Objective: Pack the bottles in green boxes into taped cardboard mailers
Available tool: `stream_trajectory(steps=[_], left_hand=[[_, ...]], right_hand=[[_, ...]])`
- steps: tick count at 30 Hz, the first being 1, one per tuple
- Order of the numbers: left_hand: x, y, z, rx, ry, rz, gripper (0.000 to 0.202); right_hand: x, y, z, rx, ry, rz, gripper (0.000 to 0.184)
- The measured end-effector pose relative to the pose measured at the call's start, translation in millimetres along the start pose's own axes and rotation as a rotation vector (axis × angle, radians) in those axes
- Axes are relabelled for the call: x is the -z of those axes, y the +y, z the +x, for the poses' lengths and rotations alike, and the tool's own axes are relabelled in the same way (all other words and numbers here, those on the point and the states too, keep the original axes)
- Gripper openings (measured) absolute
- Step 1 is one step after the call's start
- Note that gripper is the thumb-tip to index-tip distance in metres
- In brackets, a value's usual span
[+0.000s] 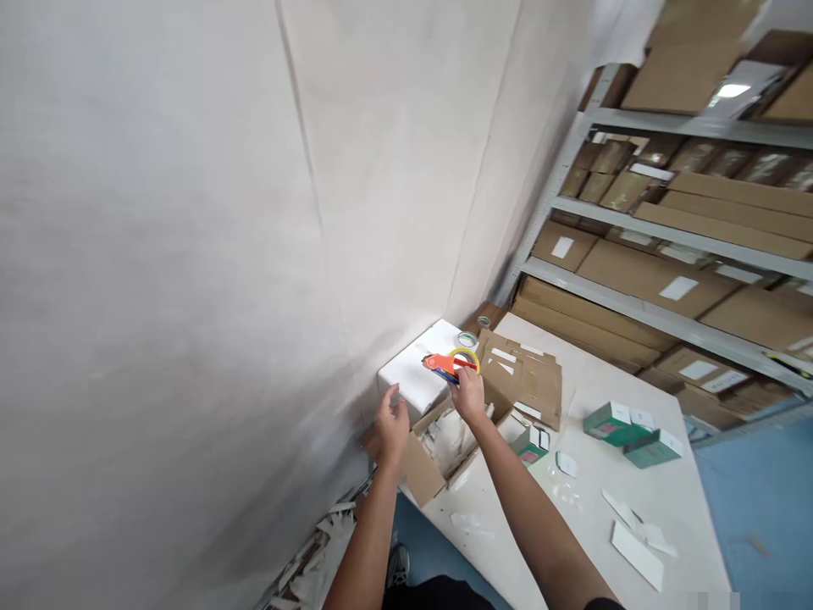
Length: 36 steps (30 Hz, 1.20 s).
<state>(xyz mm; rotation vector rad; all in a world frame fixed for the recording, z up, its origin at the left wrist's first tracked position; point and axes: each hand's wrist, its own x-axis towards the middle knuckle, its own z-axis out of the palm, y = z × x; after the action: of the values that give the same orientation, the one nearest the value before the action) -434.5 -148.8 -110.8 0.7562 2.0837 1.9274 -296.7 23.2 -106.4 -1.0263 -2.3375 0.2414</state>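
Observation:
My right hand (468, 395) is closed around a bunch of small things above an open cardboard box. An orange hand tool (439, 363) points left out of it; its exact kind is unclear. With it are a yellow ring (474, 356) like a tape roll, and slim red and blue pieces. My left hand (392, 422) hangs with fingers apart and holds nothing, at the box's left side. Crumpled pale paper (448, 440) fills the open cardboard box (424, 474). Behind it stands a white box (410, 373) with a tape roll (467, 339) on top.
Flattened cardboard (539, 385), green boxes (654, 449) and white paper strips (637, 555) lie on the white table (527, 525). A pale wall (222, 254) rises on the left. Metal shelves (673, 229) with cartons stand at the right. Paper scraps (323, 551) lie below left.

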Motion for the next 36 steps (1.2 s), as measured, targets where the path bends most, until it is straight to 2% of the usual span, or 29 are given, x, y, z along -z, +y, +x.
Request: stream_trajectory(steps=[2,4,8,14,20,24,28,32,36], left_hand=[[-20.2,10,-5,-0.022,-0.010,-0.033,0.038],[-43.2,20,-15,-0.047,-0.075,-0.072,0.039],[-94.0,41,-46,-0.075,-0.193,-0.128,0.042],[-174.4,63,-120,-0.065,-0.358,-0.143,0.047],[-239.7,70,-198,-0.119,-0.489,-0.091,0.052],[-264.9,74,-248,-0.136,-0.553,-0.068,0.052],[-275.8,78,-288,-0.107,-0.586,-0.026,0.051],[-281.2,80,-307,-0.095,-0.614,0.004,0.049],[-290.3,82,-315,-0.091,-0.619,0.011,0.049]], right_hand=[[22,18,-23,-0.030,0.043,0.012,0.020],[43,39,-50,-0.074,0.077,0.023,0.019],[83,89,-116,-0.217,0.133,0.003,0.016],[133,168,-235,-0.468,0.151,-0.036,0.015],[156,235,-353,-0.752,0.155,-0.059,0.016],[160,274,-426,-0.928,0.122,-0.047,0.023],[161,304,-494,-1.119,0.135,0.032,0.026],[159,320,-549,-1.377,0.183,0.158,0.013],[160,323,-573,-1.441,0.106,0.158,0.018]])
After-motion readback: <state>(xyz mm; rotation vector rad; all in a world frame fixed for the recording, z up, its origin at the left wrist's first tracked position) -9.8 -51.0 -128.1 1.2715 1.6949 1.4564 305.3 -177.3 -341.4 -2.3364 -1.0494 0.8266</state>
